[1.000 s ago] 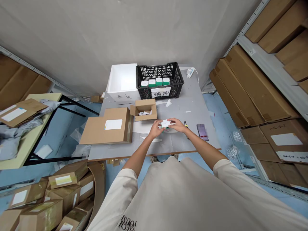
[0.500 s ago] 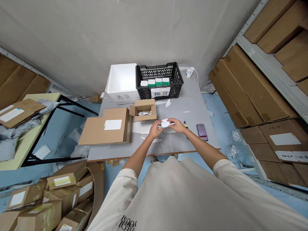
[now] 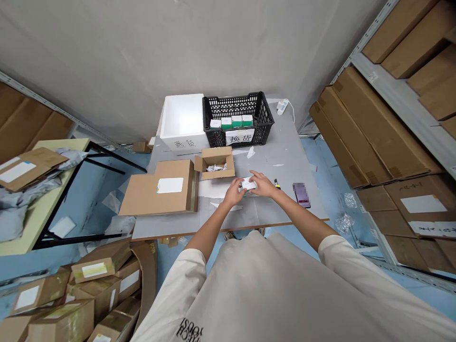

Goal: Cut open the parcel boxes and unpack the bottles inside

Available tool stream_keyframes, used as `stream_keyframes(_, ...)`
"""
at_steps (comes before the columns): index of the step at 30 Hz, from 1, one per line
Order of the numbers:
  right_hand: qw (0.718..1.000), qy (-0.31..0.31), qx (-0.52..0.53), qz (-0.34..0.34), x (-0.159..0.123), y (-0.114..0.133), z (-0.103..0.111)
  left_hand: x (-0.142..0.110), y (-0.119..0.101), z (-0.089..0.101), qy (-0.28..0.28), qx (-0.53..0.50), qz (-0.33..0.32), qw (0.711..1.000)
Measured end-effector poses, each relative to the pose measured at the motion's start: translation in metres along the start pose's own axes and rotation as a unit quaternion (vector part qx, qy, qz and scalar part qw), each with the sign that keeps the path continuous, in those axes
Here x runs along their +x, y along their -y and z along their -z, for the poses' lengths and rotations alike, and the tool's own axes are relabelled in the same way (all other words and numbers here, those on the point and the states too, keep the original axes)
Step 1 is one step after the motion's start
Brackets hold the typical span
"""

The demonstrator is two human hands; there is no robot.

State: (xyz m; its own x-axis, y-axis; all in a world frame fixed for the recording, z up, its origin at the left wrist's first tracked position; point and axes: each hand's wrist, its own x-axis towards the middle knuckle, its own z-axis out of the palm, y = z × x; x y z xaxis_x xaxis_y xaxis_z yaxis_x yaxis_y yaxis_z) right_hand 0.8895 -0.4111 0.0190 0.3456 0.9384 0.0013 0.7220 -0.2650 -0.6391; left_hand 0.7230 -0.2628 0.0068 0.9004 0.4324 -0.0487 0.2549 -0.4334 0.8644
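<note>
grey tabletop (image 3: 281,161), small white box (image 3: 248,184)

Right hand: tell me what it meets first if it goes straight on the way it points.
The small white-and-green box comes first: the right hand already touches it. Beyond, the open cardboard carton looks next in line, though depth is hard to judge.

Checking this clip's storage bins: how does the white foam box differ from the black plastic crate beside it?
The white foam box has solid, smooth walls; the black plastic crate has perforated lattice walls. The crate holds a row of small white-and-green boxes; the foam box shows none. The foam box has Chinese characters on its front, the crate a paper sign. Both stand side by side at the far end of the grey table.
</note>
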Motion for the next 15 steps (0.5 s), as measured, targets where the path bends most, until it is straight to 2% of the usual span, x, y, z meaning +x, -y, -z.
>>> stream_keyframes(3,0.996,0.036,-0.078,0.029,0.006,0.010,0.000,-0.005,0.001,0.008,0.013,-0.006,-0.010,1.000)
stream_keyframes(8,0.990,0.046,-0.133,-0.005,0.007,0.029,0.008,-0.012,0.007,0.028,0.019,-0.014,-0.011,1.000)
stream_keyframes(11,0.993,0.012,-0.117,-0.025,0.005,0.041,0.031,-0.007,0.006,0.037,0.026,-0.029,-0.035,0.999)
stream_keyframes(15,0.992,-0.045,-0.116,-0.030,0.014,0.047,0.081,0.012,-0.008,0.042,0.023,-0.059,-0.069,0.996)
